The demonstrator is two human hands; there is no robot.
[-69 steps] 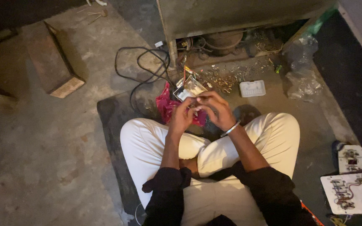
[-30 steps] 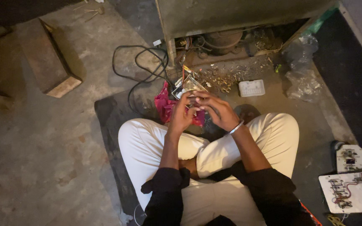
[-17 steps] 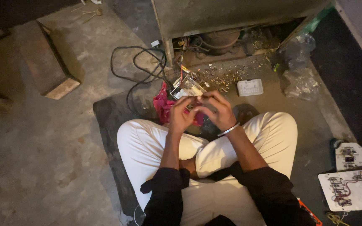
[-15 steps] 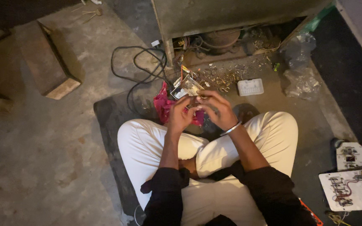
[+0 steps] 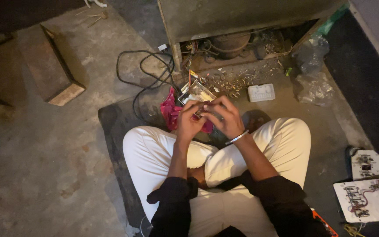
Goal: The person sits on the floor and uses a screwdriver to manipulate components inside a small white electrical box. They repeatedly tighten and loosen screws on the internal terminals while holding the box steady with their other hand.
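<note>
We've got both hands, left [image 5: 188, 124] and right [image 5: 224, 117], pinching one small board [image 5: 197, 93] (wires attached); two white boards [image 5: 369, 199] sit far right.

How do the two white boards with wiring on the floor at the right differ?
The larger white wired board lies nearer the camera, at the frame's lower right edge; the smaller white wired board lies just beyond it. The larger carries red wires; the smaller shows dark parts. Both lie flat on the floor, untouched.
</note>
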